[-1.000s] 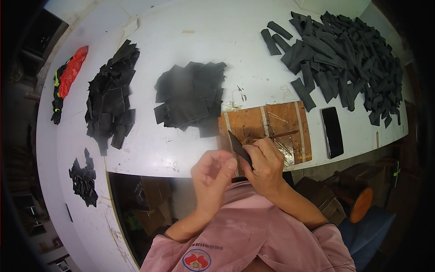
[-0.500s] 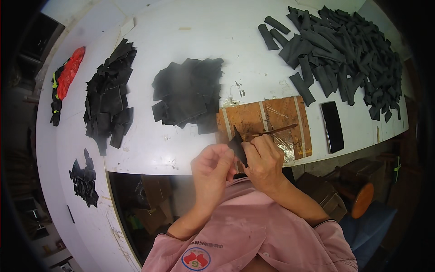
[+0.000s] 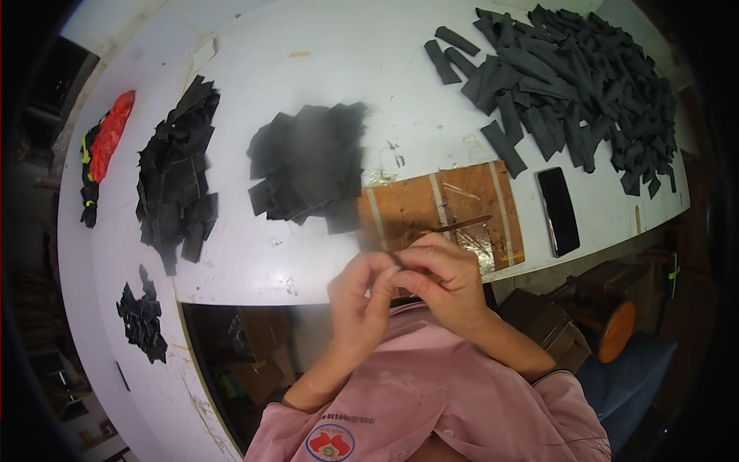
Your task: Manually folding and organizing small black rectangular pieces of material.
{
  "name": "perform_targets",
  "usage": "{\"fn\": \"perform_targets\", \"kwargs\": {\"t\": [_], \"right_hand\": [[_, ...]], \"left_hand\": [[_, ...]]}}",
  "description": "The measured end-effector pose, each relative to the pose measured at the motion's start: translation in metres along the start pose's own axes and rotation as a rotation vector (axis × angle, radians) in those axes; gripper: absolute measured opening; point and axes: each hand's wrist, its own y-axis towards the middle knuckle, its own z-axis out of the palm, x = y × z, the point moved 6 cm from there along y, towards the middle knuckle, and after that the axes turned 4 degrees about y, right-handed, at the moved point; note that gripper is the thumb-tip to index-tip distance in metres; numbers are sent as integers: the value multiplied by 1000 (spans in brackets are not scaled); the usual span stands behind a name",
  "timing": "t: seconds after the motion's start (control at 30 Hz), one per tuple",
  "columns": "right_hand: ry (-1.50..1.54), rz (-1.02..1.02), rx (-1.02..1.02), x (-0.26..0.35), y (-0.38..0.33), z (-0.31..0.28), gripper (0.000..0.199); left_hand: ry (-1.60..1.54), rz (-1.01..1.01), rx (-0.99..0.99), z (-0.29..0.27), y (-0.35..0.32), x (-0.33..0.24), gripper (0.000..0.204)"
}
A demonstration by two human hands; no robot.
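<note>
Both hands meet just past the near edge of the white surface (image 3: 431,92), fingertips pinched together on a small dark piece (image 3: 394,258). Left hand (image 3: 362,296) closed on it from the left, right hand (image 3: 443,277) closed on it from the right; most of the piece is hidden by fingers, so its shape is unclear.

Head view, only one. Just beyond the hands lies a brown wooden board (image 3: 431,208) with tape strips and a shiny patch, a thin brown stick-like tool (image 3: 462,224) resting on it.

Progress, as a judgement: big heap of black strips (image 3: 570,77) far right looks like unworked stock; stack of flat black squares (image 3: 308,165) centre and pile of black cut pieces (image 3: 178,181) left look like sorted or finished lots. Small black scraps (image 3: 141,316) near left. Plenty of strips left, so work seems well short of done.

Others: black phone (image 3: 558,210) right of board, red-and-black bundle (image 3: 104,154) far left. Nothing blocks the hands; board and squares sit close by.
</note>
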Motion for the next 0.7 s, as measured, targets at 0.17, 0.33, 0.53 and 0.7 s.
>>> {"fn": "perform_targets", "kwargs": {"t": [0.17, 0.33, 0.53, 0.7], "right_hand": [[-299, -293, -110, 15, -1, 1, 11], [-518, -378, -123, 21, -6, 6, 15], [-578, -326, -118, 12, -9, 5, 15], [-463, -288, -153, 12, -4, 2, 15]], "left_hand": [[360, 58, -42, 0, -4, 5, 4], [421, 74, -145, 5, -7, 9, 8], [302, 33, -151, 0, -8, 20, 9], [-100, -190, -40, 4, -2, 25, 9]]}}
